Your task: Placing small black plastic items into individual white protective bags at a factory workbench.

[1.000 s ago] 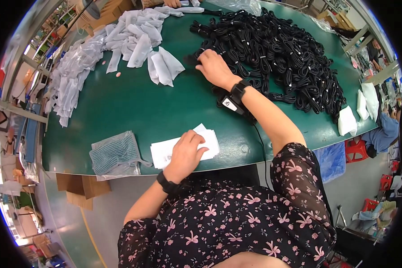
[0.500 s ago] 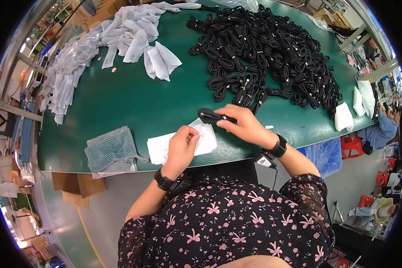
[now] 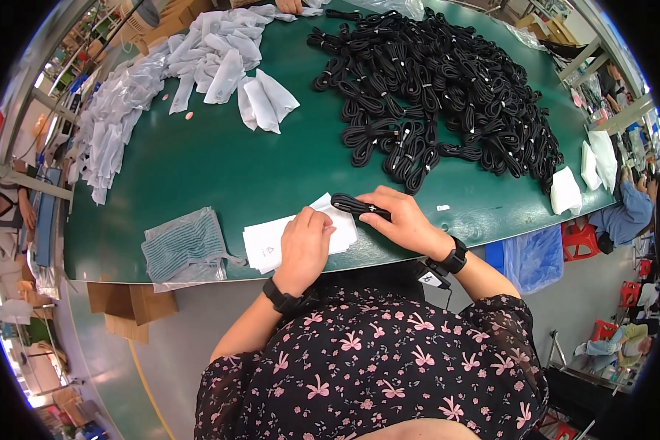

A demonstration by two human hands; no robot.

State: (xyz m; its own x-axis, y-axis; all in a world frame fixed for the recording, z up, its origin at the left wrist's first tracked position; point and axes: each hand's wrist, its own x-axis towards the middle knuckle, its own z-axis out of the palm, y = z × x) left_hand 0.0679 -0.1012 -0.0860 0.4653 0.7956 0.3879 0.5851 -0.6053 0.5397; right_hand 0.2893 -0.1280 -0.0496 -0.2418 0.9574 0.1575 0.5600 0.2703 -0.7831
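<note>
A stack of flat white bags (image 3: 262,242) lies near the front edge of the green table. My left hand (image 3: 304,246) rests over the stack, its fingers pinched at the raised top bag; the fingertips partly hide the grip. From the right, my right hand (image 3: 400,218) holds a coiled, tied black cable (image 3: 352,206) between thumb and fingers. The cable's far end points left, just above the bag's upper edge. Beyond my right hand spreads a large heap of similar black cable bundles (image 3: 447,88).
Filled white bags (image 3: 224,73) are piled at the far left, where another person's hand (image 3: 290,6) reaches in. Left of the stack lies a clear bag with striped teal cloth (image 3: 185,246). White packets (image 3: 565,192) sit at the right edge; a blue lined bin (image 3: 532,264) stands below.
My right hand has brought the cable slightly down, closer to the bags. My left fingers have curled further over the top bag. Another person's hand has appeared at the far edge.
</note>
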